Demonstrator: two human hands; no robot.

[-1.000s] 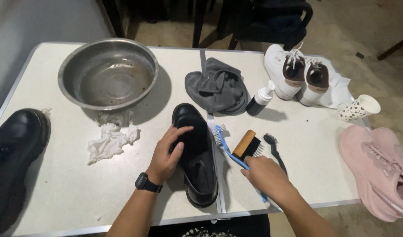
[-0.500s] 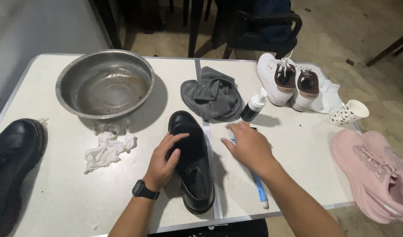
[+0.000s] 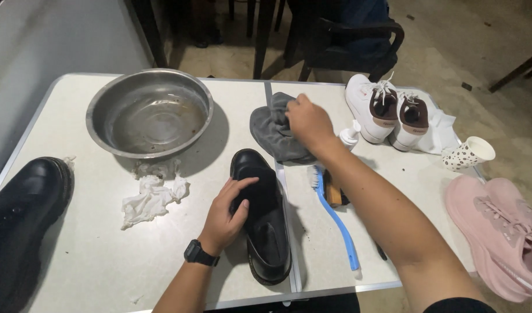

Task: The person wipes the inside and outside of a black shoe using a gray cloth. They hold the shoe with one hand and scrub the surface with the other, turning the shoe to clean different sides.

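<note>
**Hand on the cloth**

Right hand (image 3: 308,122) closed on the grey cloth (image 3: 271,136) behind the black shoe (image 3: 264,215) (soft, light, best pinched at a fold). Left hand (image 3: 225,215) lay flat, steadying the stiff shoe at mid-table.

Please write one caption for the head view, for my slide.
Left hand rests on a black shoe while right hand grips a grey cloth.

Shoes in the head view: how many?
5. Black shoe under the left hand; black boot at the table's left edge; two white sneakers far right; pink sneaker off the right edge. Others may be out of frame.
</note>
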